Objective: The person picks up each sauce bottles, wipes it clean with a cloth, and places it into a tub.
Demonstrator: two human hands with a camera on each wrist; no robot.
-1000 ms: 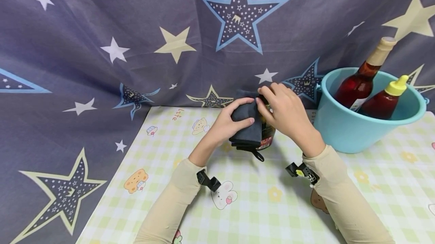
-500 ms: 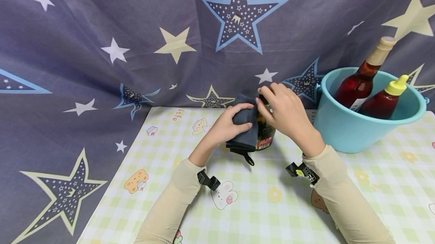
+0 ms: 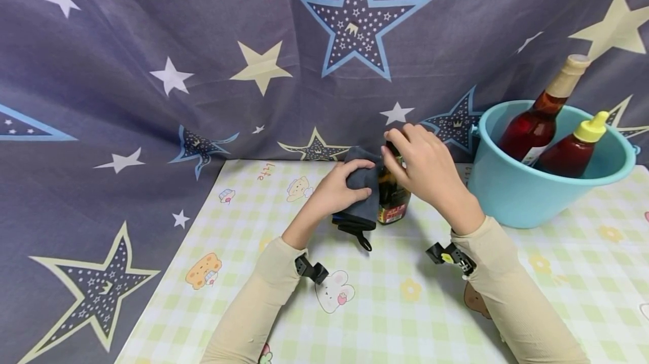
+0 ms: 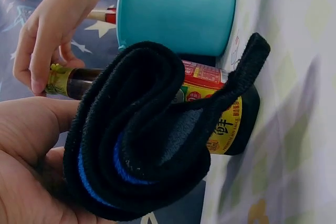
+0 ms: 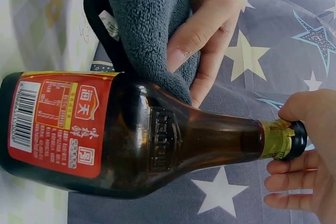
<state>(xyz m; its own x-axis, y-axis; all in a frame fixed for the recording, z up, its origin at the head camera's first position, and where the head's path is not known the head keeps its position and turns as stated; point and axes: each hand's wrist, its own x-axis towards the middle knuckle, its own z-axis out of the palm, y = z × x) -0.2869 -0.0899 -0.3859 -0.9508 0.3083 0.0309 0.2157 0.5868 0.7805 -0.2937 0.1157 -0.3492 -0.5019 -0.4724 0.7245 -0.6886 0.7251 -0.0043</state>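
My left hand (image 3: 332,188) grips a folded dark grey cloth (image 3: 363,206), thumb on the near side and fingers over the far side. Black edging, a hanging loop and some blue show at its folded end in the left wrist view. Just right of the cloth a brown soy sauce bottle (image 5: 142,135) stands upright on the table, with a red and yellow label. The cloth lies at the bottle's shoulder; whether they touch I cannot tell. With thumb and fingers my right hand (image 3: 426,164) pinches the bottle's black cap (image 5: 298,140) at the top of the neck.
At the right stands a light blue bucket (image 3: 522,195) holding a tall red-brown bottle (image 3: 532,127) and a squeeze bottle (image 3: 570,152) with a yellow top. A star-patterned curtain (image 3: 203,26) hangs behind the checked tablecloth (image 3: 385,313).
My left hand and the cloth have shifted left and a little nearer to me, baring more of the soy sauce bottle. My right hand stays at the cap.
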